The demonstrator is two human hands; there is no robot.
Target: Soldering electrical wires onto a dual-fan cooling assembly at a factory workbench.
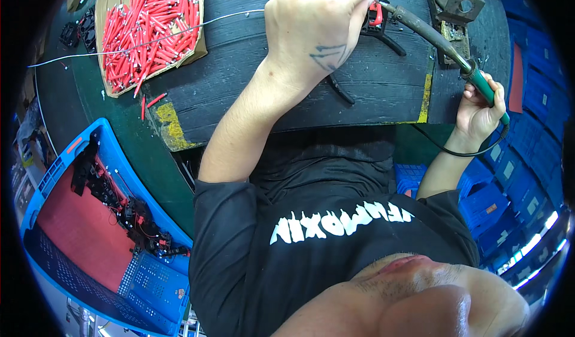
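Observation:
In my right hand [479,109] is a soldering iron, its green handle [482,87] gripped by the fingers and its metal shaft [425,33] pointing up and left. The tip end lies close to the fingers of my left hand [317,26]. That hand is closed, with its fingertips pinched near the top edge. A thin silver solder wire [245,12] runs from the far left into it. Just below the pinching fingers sits a black part with a red piece [375,15], partly covered by the hand. Black handle-like pieces [392,45] stick out beneath.
A cardboard tray [200,48] heaped with red tubes [150,29] stands at the back left, with loose tubes beside it. A metal block [458,3] is at the back right. A blue crate [111,133] holding black parts is on the left. The iron's black cable [473,154] loops below my right hand.

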